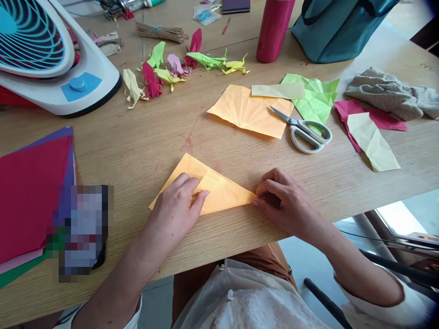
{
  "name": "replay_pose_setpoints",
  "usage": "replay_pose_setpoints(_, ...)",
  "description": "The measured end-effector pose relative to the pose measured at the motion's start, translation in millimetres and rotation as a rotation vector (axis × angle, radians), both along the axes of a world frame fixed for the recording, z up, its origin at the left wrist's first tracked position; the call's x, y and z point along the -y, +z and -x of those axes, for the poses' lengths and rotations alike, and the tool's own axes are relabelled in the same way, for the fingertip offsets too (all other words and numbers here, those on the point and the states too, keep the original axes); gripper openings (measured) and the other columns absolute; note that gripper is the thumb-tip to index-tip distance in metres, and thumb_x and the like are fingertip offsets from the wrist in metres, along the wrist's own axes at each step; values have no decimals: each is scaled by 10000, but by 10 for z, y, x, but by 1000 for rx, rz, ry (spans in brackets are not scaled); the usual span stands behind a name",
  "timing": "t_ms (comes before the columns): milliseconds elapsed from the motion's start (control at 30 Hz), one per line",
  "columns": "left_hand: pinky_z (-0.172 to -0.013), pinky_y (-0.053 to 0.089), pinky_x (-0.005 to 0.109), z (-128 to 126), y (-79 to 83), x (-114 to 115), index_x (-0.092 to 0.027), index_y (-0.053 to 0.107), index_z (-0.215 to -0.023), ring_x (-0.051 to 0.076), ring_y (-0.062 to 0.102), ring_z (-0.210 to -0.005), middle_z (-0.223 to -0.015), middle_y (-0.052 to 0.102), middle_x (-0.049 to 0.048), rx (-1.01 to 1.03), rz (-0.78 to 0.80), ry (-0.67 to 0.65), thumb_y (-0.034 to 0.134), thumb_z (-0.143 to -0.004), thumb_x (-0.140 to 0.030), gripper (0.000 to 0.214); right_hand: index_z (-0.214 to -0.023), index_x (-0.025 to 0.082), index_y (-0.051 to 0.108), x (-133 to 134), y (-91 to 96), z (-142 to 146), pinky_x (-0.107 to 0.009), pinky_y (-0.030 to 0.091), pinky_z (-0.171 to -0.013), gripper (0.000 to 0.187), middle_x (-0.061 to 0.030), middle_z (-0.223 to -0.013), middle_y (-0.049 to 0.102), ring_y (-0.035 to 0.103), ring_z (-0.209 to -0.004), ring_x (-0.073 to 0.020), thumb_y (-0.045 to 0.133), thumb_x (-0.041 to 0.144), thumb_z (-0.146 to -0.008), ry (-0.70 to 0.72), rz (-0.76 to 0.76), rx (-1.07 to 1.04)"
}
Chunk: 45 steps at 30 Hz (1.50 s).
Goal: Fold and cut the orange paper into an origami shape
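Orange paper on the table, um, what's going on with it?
A person is handling a folded orange sheet with both hands near the front edge of the table. The left hand rests on its wider part, while the right hand is at its narrow right-hand tip. Farther back lie a creased orange piece, spread out, with the scissors partly over it, and a group of small folded paper figures.

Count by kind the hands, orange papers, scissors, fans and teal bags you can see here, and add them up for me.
Hands: 2 (left hand, right hand)
Orange papers: 2 (folded sheet, spread sheet)
Scissors: 1
Fan: 1
Teal bag: 1
Total: 7
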State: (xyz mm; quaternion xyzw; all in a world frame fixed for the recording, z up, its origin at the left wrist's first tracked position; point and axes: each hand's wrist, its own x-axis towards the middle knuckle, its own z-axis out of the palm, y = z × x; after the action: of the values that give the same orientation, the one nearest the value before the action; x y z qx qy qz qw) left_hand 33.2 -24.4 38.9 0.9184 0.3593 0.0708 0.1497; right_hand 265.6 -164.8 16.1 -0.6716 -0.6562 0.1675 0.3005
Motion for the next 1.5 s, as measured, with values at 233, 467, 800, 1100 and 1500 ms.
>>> replay_pose_setpoints(233,-599,363,278,34,-37,41,-223,374,-692,135,478,-651,-724,462,-22,77,-74,25,536,-944,-203,300,-861,227,551,-10,190,87,-289,426,-598,127,-26,-869,631,581,-656,-143,554,264,-982,-51,118,-40)
replay_pose_setpoints(467,-587,328,272,77,-168,81,-240,271,-704,131,417,-631,-699,398,-32,214,-149,50,492,-948,-190,333,-911,244,556,-17,272,145,-275,394,-518,148,13,-702,669,586,-564,-145,550,369,-991,-124,271,-224)
replay_pose_setpoints(800,-600,360,272,120,-208,51,-246,266,-693,138,440,-643,-682,413,-32,351,-110,61,499,-934,-192,340,-841,214,640,-142,285,207,-244,432,-475,352,25,-551,643,547,-468,-118,723,555,-859,-224,424,-690)
replay_pose_setpoints(1100,-630,381,275,149,-225,17,-241,304,-697,144,466,-669,-713,461,-23,328,-70,8,500,-936,-193,312,-845,194,642,-69,274,281,-260,539,-572,463,-44,-718,751,668,-599,-144,777,632,-773,-263,414,-883)
replay_pose_setpoints(1500,-1064,476,481,159,-9,-141,-158,446,-1437,304,557,-1292,-1377,563,185,427,-239,-103,545,-975,-254,482,-850,197,636,-368,356,301,-280,517,-673,219,-28,-809,727,713,-786,-183,637,388,-956,51,142,-380)
